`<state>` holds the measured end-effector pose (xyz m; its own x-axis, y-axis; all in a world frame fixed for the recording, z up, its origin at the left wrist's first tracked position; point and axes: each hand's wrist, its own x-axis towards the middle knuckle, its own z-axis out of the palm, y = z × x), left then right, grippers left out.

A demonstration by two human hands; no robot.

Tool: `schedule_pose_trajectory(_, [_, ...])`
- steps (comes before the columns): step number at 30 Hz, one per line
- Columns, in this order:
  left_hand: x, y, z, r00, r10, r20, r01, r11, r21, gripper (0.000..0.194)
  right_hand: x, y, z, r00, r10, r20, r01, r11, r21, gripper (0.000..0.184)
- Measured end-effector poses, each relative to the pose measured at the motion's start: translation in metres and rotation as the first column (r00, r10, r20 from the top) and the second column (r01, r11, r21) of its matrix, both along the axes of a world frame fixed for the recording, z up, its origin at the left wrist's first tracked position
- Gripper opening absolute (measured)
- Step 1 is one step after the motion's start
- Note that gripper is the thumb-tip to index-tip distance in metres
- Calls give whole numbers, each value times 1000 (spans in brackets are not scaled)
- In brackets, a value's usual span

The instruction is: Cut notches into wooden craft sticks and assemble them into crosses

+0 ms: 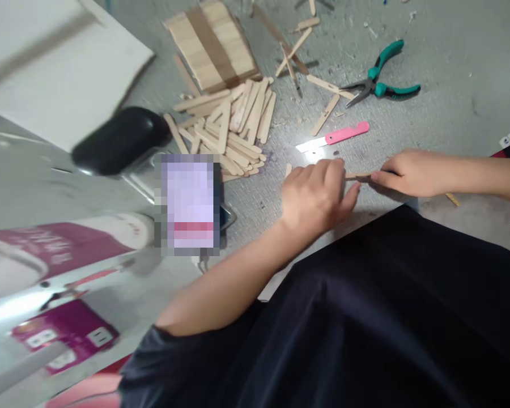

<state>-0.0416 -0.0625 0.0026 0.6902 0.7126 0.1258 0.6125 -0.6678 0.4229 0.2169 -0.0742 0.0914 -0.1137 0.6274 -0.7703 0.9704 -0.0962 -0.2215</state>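
Observation:
Near the table's front edge, a wooden craft stick (355,175) spans the gap between my two hands. My left hand (314,191) curls over one end of it, palm down, the thumb sticking out to the side. The fingers of my right hand (410,173) pinch the other end, and hide its tip. Just beyond my left hand lies a pink-handled craft knife (346,134) with its blade bared. Farther back, green-handled long-nose pliers (376,82) lie open beside a few craft sticks. A short stick end (288,169) shows beside my left hand.
A loose pile of craft sticks (233,127) lies left of the knife, with a banded bundle of sticks (215,45) behind it. A phone (191,201) with a blurred screen rests on a stand. Further left are a black rounded object (121,139) and a purple power socket (68,334).

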Motion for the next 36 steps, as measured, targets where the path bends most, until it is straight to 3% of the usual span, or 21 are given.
schedule_pose_trajectory(3, [2, 18, -14, 994, -27, 108, 36, 996, -84, 50, 5, -6, -5, 998, 58, 18, -60, 993, 103, 66])
schedule_pose_trajectory(6, [5, 24, -22, 993, 5, 121, 14, 988, -153, 43, 11, -7, -12, 992, 119, 32, -123, 962, 245, 63])
schedule_pose_trajectory(12, [7, 40, -10, 965, 254, 60, -228, 931, -284, 28, 19, 22, -10, 961, 258, 104, -277, 870, 407, 74])
schedule_pose_trajectory(17, [8, 70, 7, 891, 428, 154, -427, 903, -43, 21, 15, 70, 2, 959, 274, 70, -266, 786, 558, 75])
schedule_pose_trajectory(21, [10, 88, 3, 821, 523, 229, -552, 830, 83, 17, 11, 101, 13, 956, 287, 69, -271, 760, 591, 66])
schedule_pose_trajectory(24, [2, 96, -6, 747, 604, 276, -645, 759, 86, 13, 18, 108, 16, 950, 312, -12, -250, 784, 568, 51])
schedule_pose_trajectory(26, [-3, 97, -9, 677, 655, 337, -693, 721, -9, 15, 24, 105, 10, 937, 308, -163, -164, 803, 573, 48])
schedule_pose_trajectory(28, [-4, 93, -10, 605, 671, 430, -629, 733, -259, 20, 25, 98, -1, 896, 231, -380, 59, 785, 617, 52])
schedule_pose_trajectory(30, [3, 83, -10, 545, 673, 500, -389, 731, -560, 29, 19, 91, -15, 790, 108, -603, 312, 776, 548, 58])
schedule_pose_trajectory(31, [9, 77, -10, 542, 658, 522, -249, 720, -648, 30, 14, 88, -22, 734, 58, -677, 402, 766, 501, 61])
schedule_pose_trajectory(33, [21, 63, -10, 517, 641, 568, -78, 696, -714, 38, 2, 85, -32, 667, 0, -745, 455, 792, 407, 60])
schedule_pose_trajectory(36, [34, 46, -7, 527, 626, 575, 67, 644, -762, 52, -10, 82, -39, 652, -42, -757, 439, 835, 332, 54])
